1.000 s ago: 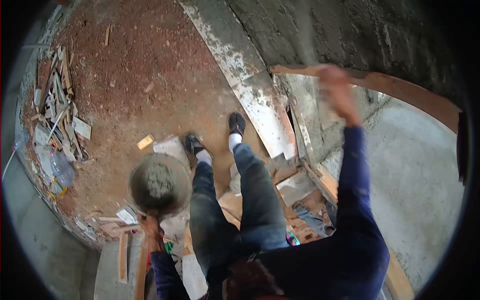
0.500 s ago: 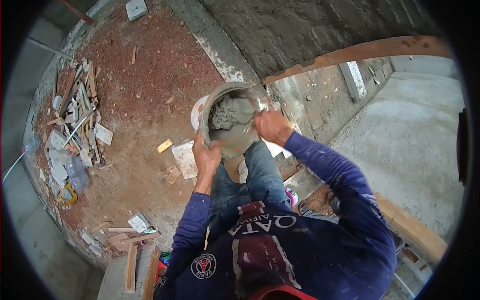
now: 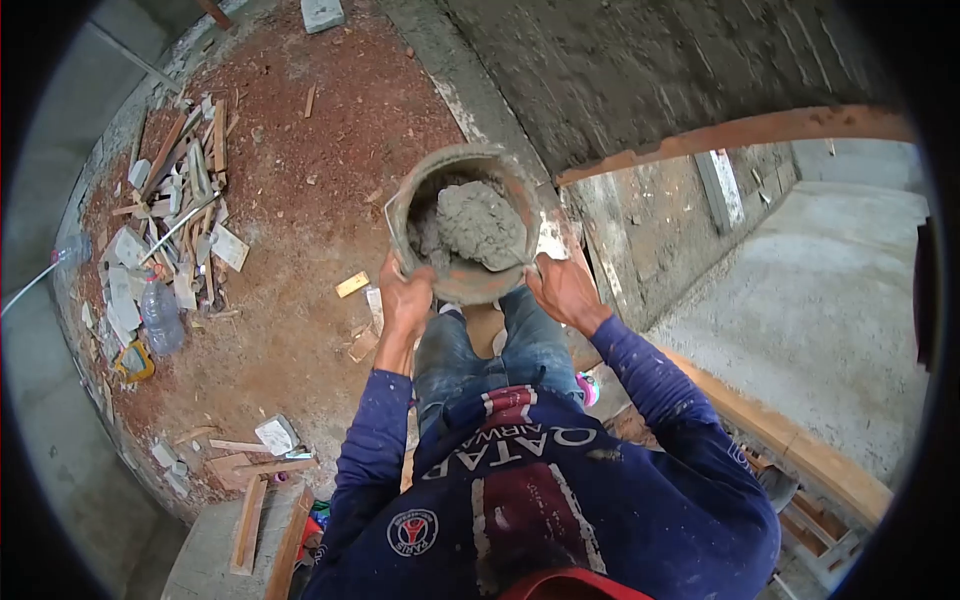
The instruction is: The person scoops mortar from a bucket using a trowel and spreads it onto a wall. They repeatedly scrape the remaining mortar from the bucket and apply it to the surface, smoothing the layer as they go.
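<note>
A red dirt floor (image 3: 300, 140) meets a grey wall (image 3: 640, 60). The pan (image 3: 470, 285), heaped with wet mortar (image 3: 480, 225), is held up above the person's knees. The left grip (image 3: 405, 300) is clenched on the pan's near-left edge and the right grip (image 3: 562, 290) on its near-right edge. Well left of the pan lie wood scraps (image 3: 185, 170) and a bottle (image 3: 160, 315). Right of the pan, a plank (image 3: 740, 130) runs along the wall.

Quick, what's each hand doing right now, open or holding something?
Left hand: closed on the near rim of the mortar pan.
Right hand: closed on the same pan's opposite side.
</note>
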The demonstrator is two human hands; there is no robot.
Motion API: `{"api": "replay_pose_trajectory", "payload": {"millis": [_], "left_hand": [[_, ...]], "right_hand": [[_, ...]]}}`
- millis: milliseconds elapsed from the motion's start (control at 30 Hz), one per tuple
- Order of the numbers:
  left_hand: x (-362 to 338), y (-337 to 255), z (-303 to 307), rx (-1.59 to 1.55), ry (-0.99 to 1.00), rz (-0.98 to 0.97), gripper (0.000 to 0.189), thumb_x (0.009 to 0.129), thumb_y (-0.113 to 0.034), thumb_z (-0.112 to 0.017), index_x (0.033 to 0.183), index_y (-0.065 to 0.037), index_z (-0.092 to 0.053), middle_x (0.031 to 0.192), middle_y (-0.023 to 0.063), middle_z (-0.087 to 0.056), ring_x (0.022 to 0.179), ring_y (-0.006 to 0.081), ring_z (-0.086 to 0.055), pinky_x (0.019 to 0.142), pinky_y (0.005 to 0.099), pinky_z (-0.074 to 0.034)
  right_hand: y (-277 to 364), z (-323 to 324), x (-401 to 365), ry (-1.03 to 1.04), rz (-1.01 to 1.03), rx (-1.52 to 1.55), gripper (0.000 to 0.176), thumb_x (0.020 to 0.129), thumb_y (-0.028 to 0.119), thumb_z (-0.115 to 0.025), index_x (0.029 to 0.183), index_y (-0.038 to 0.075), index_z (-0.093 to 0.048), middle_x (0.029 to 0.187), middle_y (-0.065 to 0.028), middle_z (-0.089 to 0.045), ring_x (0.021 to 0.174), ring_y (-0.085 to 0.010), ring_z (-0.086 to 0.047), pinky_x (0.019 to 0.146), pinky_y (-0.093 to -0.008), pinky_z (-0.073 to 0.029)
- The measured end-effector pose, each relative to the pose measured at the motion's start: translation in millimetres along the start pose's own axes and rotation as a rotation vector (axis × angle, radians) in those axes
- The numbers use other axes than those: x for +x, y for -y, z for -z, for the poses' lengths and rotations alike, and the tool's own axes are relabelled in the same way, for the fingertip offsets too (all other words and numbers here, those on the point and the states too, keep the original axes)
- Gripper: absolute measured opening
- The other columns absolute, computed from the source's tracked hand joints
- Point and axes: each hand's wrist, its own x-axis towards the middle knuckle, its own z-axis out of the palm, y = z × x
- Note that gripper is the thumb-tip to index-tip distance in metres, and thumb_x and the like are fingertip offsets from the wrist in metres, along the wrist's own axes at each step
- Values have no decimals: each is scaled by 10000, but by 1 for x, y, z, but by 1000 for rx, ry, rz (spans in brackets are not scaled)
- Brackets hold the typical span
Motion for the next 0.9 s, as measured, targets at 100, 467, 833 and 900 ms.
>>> {"api": "replay_pose_trajectory", "payload": {"millis": [100, 467, 833, 900], "left_hand": [[-11, 6, 10, -55, -71, 60, 454, 774, 87, -517, 1223, 27, -550, 1091, 112, -645, 948, 192, -619, 838, 299, -500], [-23, 82, 77, -100, -493, 208, 436, 760, 54, -580, 1191, -7, -549, 1025, 82, -627, 911, 216, -616, 775, 342, -528], [-80, 94, 106, 365, -885, 496, 433, 758, 35, -550, 1191, 26, -552, 976, 86, -640, 732, 196, -600, 614, 261, -491], [-80, 89, 99, 364, -854, 475, 448, 756, 22, -554, 1204, 24, -550, 1003, 93, -646, 766, 195, -601, 650, 283, -499]], "right_hand": [[4, -2, -1, 2, 24, 47, 380, 937, 322, -515, 999, -49, -568, 737, -296, -634, 710, -476, -625, 658, -536, -501], [66, -62, 52, 175, 165, 408, 485, 956, 419, -501, 1075, -32, -634, 839, -293, -661, 772, -450, -656, 736, -491, -527], [-263, -201, 259, -111, 465, 55, 277, 823, 176, -624, 1083, 90, -666, 956, -108, -676, 897, -274, -653, 761, -402, -509], [-351, -89, 250, -203, 300, 478, 270, 910, 201, -570, 1082, 13, -659, 993, -146, -686, 866, -270, -653, 774, -408, -503]]}}
